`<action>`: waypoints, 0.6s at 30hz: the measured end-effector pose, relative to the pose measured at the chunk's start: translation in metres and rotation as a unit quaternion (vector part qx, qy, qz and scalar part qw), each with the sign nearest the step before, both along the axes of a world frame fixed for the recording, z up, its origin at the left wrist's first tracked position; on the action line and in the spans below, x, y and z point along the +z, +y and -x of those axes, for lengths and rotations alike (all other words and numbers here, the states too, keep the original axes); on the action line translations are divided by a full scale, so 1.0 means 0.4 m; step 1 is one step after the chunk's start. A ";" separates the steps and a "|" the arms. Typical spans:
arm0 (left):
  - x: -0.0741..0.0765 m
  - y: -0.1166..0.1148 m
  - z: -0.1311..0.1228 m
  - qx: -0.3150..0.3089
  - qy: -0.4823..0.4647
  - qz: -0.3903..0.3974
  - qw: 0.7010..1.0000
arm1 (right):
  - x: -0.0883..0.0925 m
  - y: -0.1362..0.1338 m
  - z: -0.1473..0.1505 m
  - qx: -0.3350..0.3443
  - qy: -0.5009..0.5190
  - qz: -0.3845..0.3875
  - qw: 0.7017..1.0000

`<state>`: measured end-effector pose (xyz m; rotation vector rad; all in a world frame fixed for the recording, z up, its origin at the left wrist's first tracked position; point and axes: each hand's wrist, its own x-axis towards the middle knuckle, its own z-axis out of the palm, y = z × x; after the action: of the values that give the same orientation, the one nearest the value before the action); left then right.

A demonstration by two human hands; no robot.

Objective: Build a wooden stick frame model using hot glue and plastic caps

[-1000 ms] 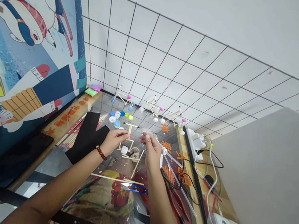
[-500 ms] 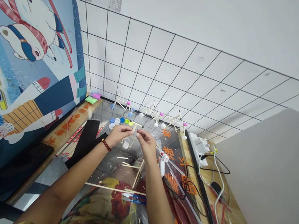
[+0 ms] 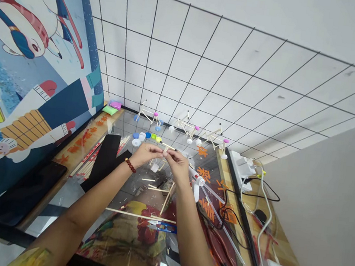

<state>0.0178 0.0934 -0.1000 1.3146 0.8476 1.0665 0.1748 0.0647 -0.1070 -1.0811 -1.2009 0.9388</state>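
Over the glass tabletop (image 3: 125, 178), the fingertips of my left hand (image 3: 144, 155) and my right hand (image 3: 178, 166) meet. Both pinch a short pale wooden stick (image 3: 165, 149), partly covered by the fingers. Just below the hands is a white bottle cap (image 3: 155, 167) with thin sticks beside it; whether it joins the held piece I cannot tell. Behind the fingers lies a black-tipped stick (image 3: 168, 146). Blue, white and yellow caps (image 3: 142, 136) lie beyond my left hand. A white glue gun (image 3: 198, 180) rests to the right of my right hand.
Three small stick models (image 3: 148, 116) with caps stand along the tiled wall. Black sheets (image 3: 105, 158) and bundled sticks lie left. Loose sticks (image 3: 140, 215) and a blue-handled knife (image 3: 165, 226) are near me. Cables (image 3: 262, 231) and a power strip (image 3: 240, 169) run along the right.
My hands have come together, the right fingertips now touching the left ones at the stick. The view has shifted a little.
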 end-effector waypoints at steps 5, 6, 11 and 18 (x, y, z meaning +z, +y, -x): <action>0.036 0.005 0.054 -0.018 0.003 0.011 1.000 | -0.003 -0.005 0.007 -0.004 -0.009 -0.005 1.000; 0.045 0.003 0.067 0.000 0.003 0.005 1.000 | -0.003 -0.005 0.009 -0.005 -0.010 -0.005 1.000; 0.089 -0.021 0.094 0.028 -0.021 -0.011 0.999 | -0.002 -0.006 0.015 -0.004 -0.009 -0.003 1.000; 0.098 -0.031 0.103 -0.012 -0.021 -0.019 1.000 | 0.004 -0.010 0.021 0.005 -0.005 0.000 1.000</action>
<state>-0.0236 0.0810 -0.0609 1.3260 0.7813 1.0921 0.1665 0.0606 -0.1054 -1.0821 -1.2161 0.9417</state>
